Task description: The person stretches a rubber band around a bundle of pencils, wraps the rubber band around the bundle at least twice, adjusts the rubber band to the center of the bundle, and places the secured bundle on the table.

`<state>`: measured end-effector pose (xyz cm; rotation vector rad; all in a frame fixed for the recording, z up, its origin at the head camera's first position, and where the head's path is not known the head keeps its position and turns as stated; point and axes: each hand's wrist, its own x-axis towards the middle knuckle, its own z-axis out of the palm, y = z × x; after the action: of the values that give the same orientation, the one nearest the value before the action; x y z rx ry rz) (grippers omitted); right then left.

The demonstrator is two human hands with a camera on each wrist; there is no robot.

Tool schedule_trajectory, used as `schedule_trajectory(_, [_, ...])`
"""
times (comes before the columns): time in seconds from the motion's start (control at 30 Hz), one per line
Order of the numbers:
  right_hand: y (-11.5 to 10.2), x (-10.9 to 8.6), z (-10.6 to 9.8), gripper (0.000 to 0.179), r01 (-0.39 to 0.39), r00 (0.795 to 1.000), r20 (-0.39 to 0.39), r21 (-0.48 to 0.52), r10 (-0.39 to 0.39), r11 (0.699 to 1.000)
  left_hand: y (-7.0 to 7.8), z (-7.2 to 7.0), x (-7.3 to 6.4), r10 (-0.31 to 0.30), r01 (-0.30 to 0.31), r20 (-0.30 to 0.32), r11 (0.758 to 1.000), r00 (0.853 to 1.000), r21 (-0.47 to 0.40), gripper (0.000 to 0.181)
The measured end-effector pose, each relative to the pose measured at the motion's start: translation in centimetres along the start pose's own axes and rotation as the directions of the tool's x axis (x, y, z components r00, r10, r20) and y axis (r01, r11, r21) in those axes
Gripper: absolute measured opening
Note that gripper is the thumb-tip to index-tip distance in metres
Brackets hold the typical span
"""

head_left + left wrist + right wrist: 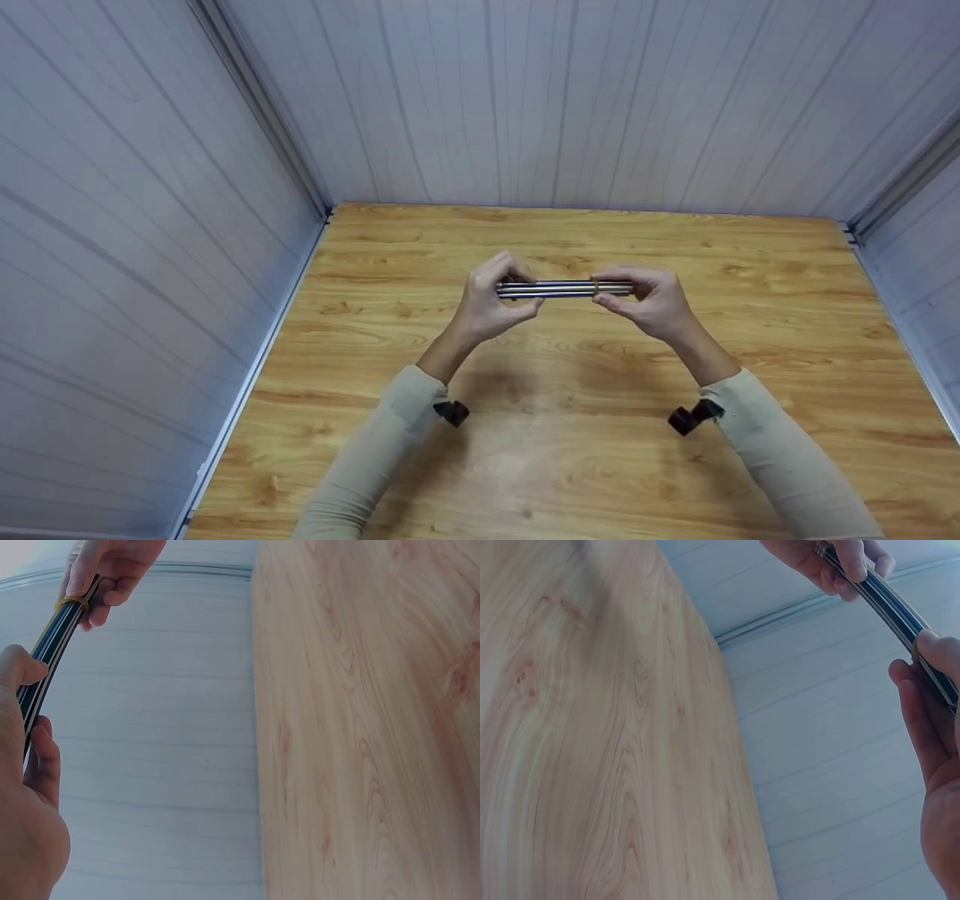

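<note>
A bundle of slim, straight dark and silver sticks (566,289) is held level between both hands over the table; their exact kind does not show. Around its right part runs a yellowish rubber band (73,601). My left hand (487,300) grips the left end, thumb on the near side and fingers on the far side. At the other end my right hand (656,304) pinches the bundle, thumb and fingertips right at the band. The right wrist view shows the sticks (891,606) lying side by side, their outer ends partly hidden by the hands.
The wood-grain table top (525,450) extends below both arms. A pale panelled wall (525,105) stands along its back edge, with side walls at left (135,262) and right. Small black wrist cameras (452,412) hang from both sleeves.
</note>
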<state>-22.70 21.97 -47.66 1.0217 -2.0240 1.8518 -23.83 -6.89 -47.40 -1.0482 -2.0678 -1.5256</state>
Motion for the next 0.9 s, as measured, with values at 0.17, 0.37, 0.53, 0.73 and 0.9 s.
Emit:
schedule_trajectory(0.17, [-0.2,0.3,0.6,0.032,-0.006,1.0,0.028,-0.022,0.006,1.0,0.3,0.4,0.2,-0.03,0.031,0.032,0.999,0.999,-0.016,0.017])
schedule_trajectory(0.37, [-0.2,0.3,0.1,0.036,-0.005,0.999,0.042,0.026,0.004,1.0,0.2,0.0,0.3,-0.011,0.01,0.037,1.0,0.999,0.019,0.017])
schedule_trajectory(0.53, [-0.4,0.3,-0.8,0.04,0.039,0.999,0.021,0.028,-0.039,0.999,0.4,-0.6,0.5,0.019,-0.019,0.004,0.999,1.0,0.026,0.018])
schedule_trajectory(0.73, [-0.6,0.4,-0.8,0.027,0.048,0.999,0.026,0.018,-0.048,0.999,0.6,-0.5,0.6,0.017,-0.017,0.017,1.0,1.0,0.026,0.019])
schedule_trajectory(0.9, [-0.4,0.3,-0.2,0.022,0.038,0.999,0.037,-0.015,-0.038,0.999,0.8,0.1,0.3,0.015,-0.016,0.047,0.999,0.999,0.027,0.019])
